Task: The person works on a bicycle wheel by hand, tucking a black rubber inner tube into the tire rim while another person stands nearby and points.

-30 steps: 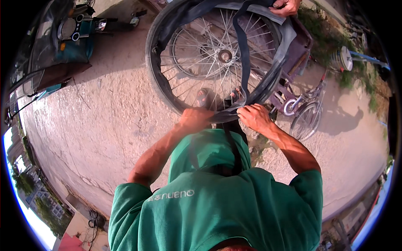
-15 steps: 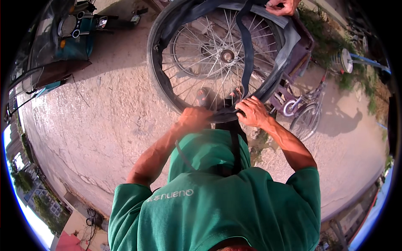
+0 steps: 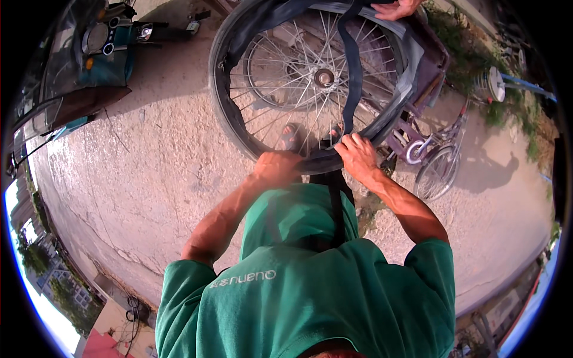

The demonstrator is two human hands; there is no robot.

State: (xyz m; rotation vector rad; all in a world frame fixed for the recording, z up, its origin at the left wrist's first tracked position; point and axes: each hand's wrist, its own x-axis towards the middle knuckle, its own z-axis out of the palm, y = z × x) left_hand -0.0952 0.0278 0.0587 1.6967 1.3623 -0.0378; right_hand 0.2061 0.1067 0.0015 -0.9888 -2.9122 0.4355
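A spoked wheel (image 3: 324, 79) stands in front of me with its tyre (image 3: 222, 98) around it. Inside the tyre, a grey-black inner tube (image 3: 412, 67) bulges out along the right side. A dark rubber strip (image 3: 353, 71) hangs from the top across the spokes, its lower end by my right fingers. My left hand (image 3: 279, 166), smeared by motion, closes over the near edge of the tyre. Just to its right, my right hand (image 3: 358, 157) grips the same edge with bent fingers. Another person's hand (image 3: 397, 8) is at the far right of the wheel, beside the tube.
Beyond the wheel lies a purple metal frame (image 3: 431, 56) with a second spoked wheel behind. To the right stands a bicycle (image 3: 439, 167). A motor vehicle (image 3: 107, 45) is parked at far left. The ground (image 3: 137, 191) is rough concrete; a white reel (image 3: 495, 85) lies at far right.
My right hand has shifted slightly, its fingers now higher against the strip's lower end. The other person's hand has moved a little up and left. My left hand stays at the near edge.
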